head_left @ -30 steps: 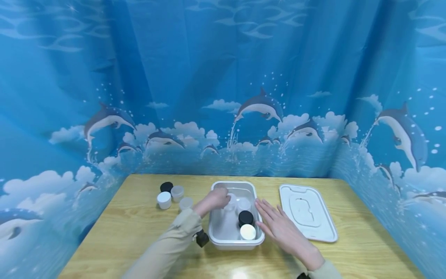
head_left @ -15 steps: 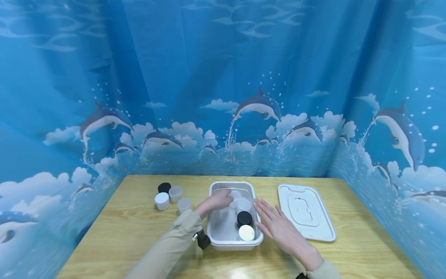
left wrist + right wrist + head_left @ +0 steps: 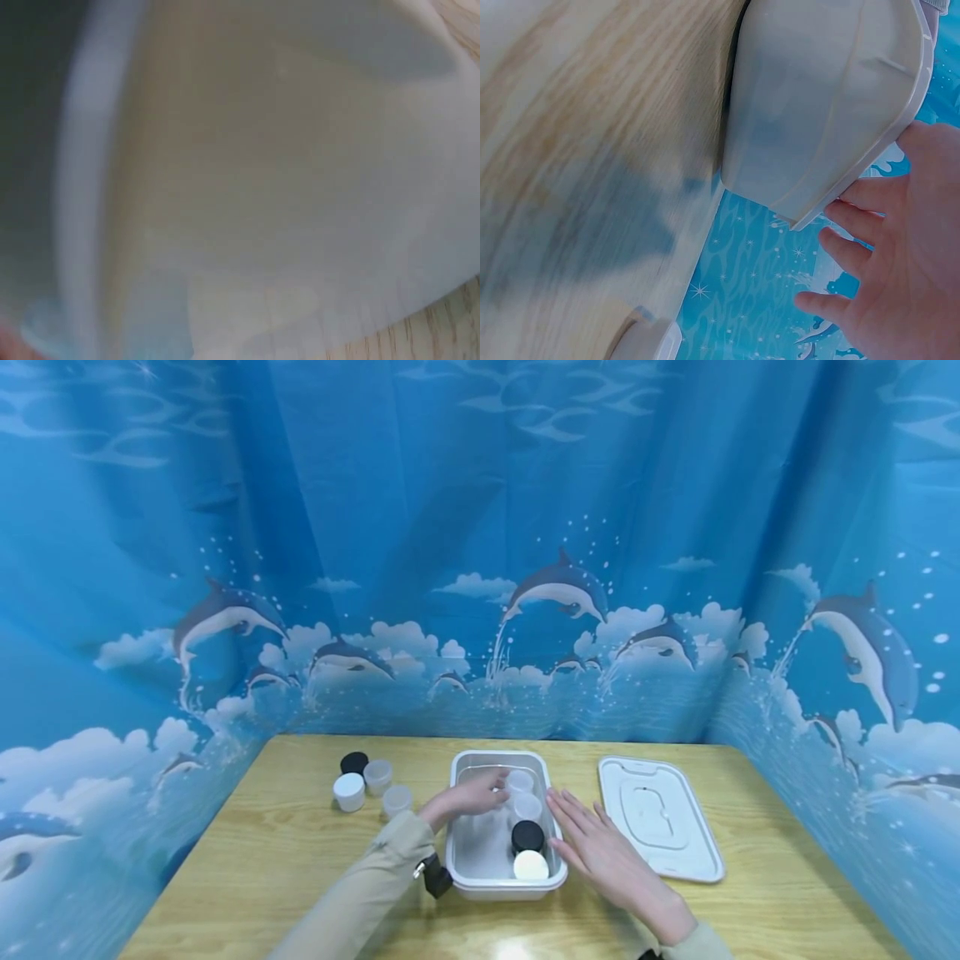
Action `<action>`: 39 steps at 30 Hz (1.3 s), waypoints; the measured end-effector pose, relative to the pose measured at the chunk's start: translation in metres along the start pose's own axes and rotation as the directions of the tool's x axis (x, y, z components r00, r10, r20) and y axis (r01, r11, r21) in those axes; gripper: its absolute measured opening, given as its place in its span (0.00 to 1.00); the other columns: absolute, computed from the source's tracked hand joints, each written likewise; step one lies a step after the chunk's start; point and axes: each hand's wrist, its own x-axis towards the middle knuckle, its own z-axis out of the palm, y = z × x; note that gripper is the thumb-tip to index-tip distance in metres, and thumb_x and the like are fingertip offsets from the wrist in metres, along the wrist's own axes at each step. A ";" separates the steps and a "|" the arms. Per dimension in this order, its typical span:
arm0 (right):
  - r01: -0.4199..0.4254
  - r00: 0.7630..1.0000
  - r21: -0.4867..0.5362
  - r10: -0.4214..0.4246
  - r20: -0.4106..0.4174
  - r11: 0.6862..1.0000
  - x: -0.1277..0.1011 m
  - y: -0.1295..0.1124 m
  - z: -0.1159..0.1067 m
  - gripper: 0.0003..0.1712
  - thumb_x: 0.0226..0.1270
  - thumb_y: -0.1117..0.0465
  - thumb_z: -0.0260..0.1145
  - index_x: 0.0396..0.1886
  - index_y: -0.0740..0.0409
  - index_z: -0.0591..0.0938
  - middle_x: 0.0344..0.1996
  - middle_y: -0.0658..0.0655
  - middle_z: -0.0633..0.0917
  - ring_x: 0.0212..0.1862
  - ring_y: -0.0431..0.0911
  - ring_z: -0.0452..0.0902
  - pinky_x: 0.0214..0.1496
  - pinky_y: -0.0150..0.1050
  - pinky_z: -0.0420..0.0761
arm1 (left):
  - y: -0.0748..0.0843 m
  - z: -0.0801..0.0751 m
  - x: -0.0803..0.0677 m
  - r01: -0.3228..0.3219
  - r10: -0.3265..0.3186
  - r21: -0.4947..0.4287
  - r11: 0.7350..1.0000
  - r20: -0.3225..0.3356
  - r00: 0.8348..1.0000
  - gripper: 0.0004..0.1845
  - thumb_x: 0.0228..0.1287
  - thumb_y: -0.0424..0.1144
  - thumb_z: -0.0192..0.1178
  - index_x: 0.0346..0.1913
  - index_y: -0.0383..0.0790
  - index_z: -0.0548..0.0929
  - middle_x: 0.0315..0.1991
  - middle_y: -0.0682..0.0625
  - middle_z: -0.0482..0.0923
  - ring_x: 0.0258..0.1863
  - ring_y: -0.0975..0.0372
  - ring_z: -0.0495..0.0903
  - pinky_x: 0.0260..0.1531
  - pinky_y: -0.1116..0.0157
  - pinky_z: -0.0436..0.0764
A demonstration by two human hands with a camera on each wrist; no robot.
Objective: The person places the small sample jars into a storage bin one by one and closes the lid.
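Here: right hand (image 3: pixel 606 858) flat, fingers straight, against right rim of white tub (image 3: pixel 461 875), mid-counter (image 3: pixel 262 852). Left hand (image 3: pixel 467 795) inside tub, fingers curled toward clear jar (image 3: pixel 520 781) at far end; whether it grips jar, cannot tell. In tub nearer: white-lidded jar (image 3: pixel 531 864), black-lidded jar (image 3: pixel 527 836), another clear jar (image 3: pixel 527 807). Right: tub lid (image 3: pixel 660 817) flat. Far left: four small jars (image 3: pixel 367 782) clustered.
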 end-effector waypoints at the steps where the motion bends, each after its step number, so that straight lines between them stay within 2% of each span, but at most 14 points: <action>1: 0.002 1.000 0.000 -0.002 -0.003 1.000 0.000 0.000 0.000 0.34 0.78 0.48 0.58 0.75 0.62 0.68 0.74 0.59 0.70 0.74 0.56 0.64 0.72 0.66 0.65 | 0.000 0.000 0.000 0.001 -0.001 -0.001 1.000 0.001 1.000 0.28 0.78 0.34 0.50 0.74 0.24 0.60 0.65 0.27 0.71 0.61 0.41 0.77 0.63 0.47 0.78; 7: 0.014 1.000 -0.007 -0.014 -0.017 1.000 0.000 -0.001 0.001 0.34 0.77 0.48 0.58 0.74 0.63 0.68 0.73 0.60 0.70 0.73 0.56 0.65 0.71 0.66 0.66 | 0.003 0.001 -0.006 0.019 -0.019 0.016 1.000 0.020 1.000 0.30 0.78 0.35 0.50 0.75 0.25 0.57 0.68 0.28 0.68 0.67 0.40 0.71 0.69 0.44 0.71; 11: 0.014 1.000 -0.003 -0.014 -0.015 1.000 0.000 -0.001 0.001 0.34 0.77 0.48 0.58 0.75 0.63 0.68 0.73 0.60 0.70 0.74 0.56 0.65 0.71 0.66 0.66 | 0.004 0.000 -0.008 0.012 -0.013 0.046 0.999 0.006 1.000 0.30 0.77 0.36 0.51 0.75 0.27 0.59 0.66 0.28 0.71 0.67 0.40 0.71 0.68 0.44 0.72; 16: 0.013 1.000 0.003 -0.013 -0.010 1.000 0.000 -0.001 0.001 0.34 0.77 0.49 0.58 0.75 0.62 0.68 0.73 0.60 0.70 0.74 0.56 0.65 0.71 0.66 0.66 | 0.007 -0.007 -0.008 -0.001 0.005 0.094 0.996 -0.044 0.999 0.27 0.79 0.38 0.50 0.74 0.31 0.65 0.65 0.33 0.74 0.65 0.44 0.74 0.64 0.47 0.77; 19: 0.007 1.000 0.009 -0.007 -0.004 1.000 0.000 -0.002 0.000 0.34 0.77 0.49 0.59 0.75 0.62 0.68 0.73 0.60 0.70 0.74 0.56 0.64 0.72 0.66 0.65 | 0.008 -0.014 -0.011 -0.046 0.055 0.073 0.996 -0.118 0.992 0.24 0.79 0.39 0.52 0.71 0.32 0.70 0.62 0.36 0.78 0.62 0.46 0.77 0.61 0.49 0.80; 23: -0.006 1.000 0.015 0.006 0.005 1.000 0.000 -0.002 -0.001 0.34 0.77 0.49 0.59 0.75 0.62 0.67 0.74 0.60 0.69 0.74 0.56 0.64 0.72 0.66 0.64 | 0.009 -0.023 -0.019 -0.124 0.111 -0.036 0.992 -0.249 0.962 0.21 0.78 0.40 0.54 0.66 0.32 0.76 0.57 0.38 0.82 0.56 0.48 0.82 0.55 0.53 0.85; 26: -0.009 1.000 0.013 0.009 0.009 1.000 0.000 -0.002 -0.002 0.34 0.77 0.49 0.59 0.75 0.62 0.67 0.74 0.59 0.68 0.74 0.56 0.63 0.72 0.66 0.64 | 0.009 -0.028 -0.028 -0.168 0.111 -0.150 0.974 -0.328 0.938 0.20 0.78 0.42 0.54 0.63 0.33 0.78 0.54 0.39 0.83 0.52 0.50 0.84 0.53 0.56 0.86; 29: -0.007 1.000 0.012 0.007 0.013 1.000 0.000 -0.001 -0.002 0.34 0.78 0.49 0.58 0.75 0.62 0.67 0.75 0.59 0.68 0.75 0.56 0.63 0.73 0.66 0.64 | 0.006 -0.034 -0.038 -0.204 0.105 -0.218 0.955 -0.394 0.913 0.19 0.79 0.43 0.54 0.62 0.34 0.79 0.53 0.41 0.84 0.51 0.52 0.85 0.53 0.57 0.86; 35: -0.011 1.000 0.017 0.010 0.018 1.000 0.000 0.000 -0.002 0.35 0.78 0.49 0.57 0.76 0.62 0.66 0.75 0.59 0.67 0.75 0.57 0.62 0.73 0.66 0.63 | -0.006 -0.047 -0.057 -0.258 0.091 -0.243 0.935 -0.540 0.837 0.17 0.78 0.43 0.55 0.58 0.35 0.81 0.51 0.41 0.85 0.51 0.51 0.85 0.52 0.57 0.87; 37: -0.012 1.000 0.020 0.011 0.018 1.000 0.000 0.000 -0.002 0.35 0.78 0.49 0.57 0.76 0.62 0.66 0.75 0.59 0.67 0.75 0.57 0.62 0.73 0.66 0.63 | -0.012 -0.052 -0.064 -0.266 0.090 -0.231 0.936 -0.574 0.814 0.16 0.78 0.40 0.55 0.58 0.34 0.81 0.52 0.40 0.85 0.52 0.50 0.84 0.53 0.55 0.86; 39: -0.011 1.000 0.021 0.011 0.018 1.000 0.000 0.000 -0.002 0.34 0.78 0.49 0.58 0.76 0.62 0.66 0.75 0.59 0.67 0.75 0.56 0.62 0.73 0.66 0.63 | -0.019 -0.057 -0.071 -0.247 0.079 -0.202 0.948 -0.600 0.796 0.15 0.78 0.39 0.56 0.59 0.34 0.81 0.53 0.40 0.84 0.53 0.50 0.84 0.54 0.55 0.86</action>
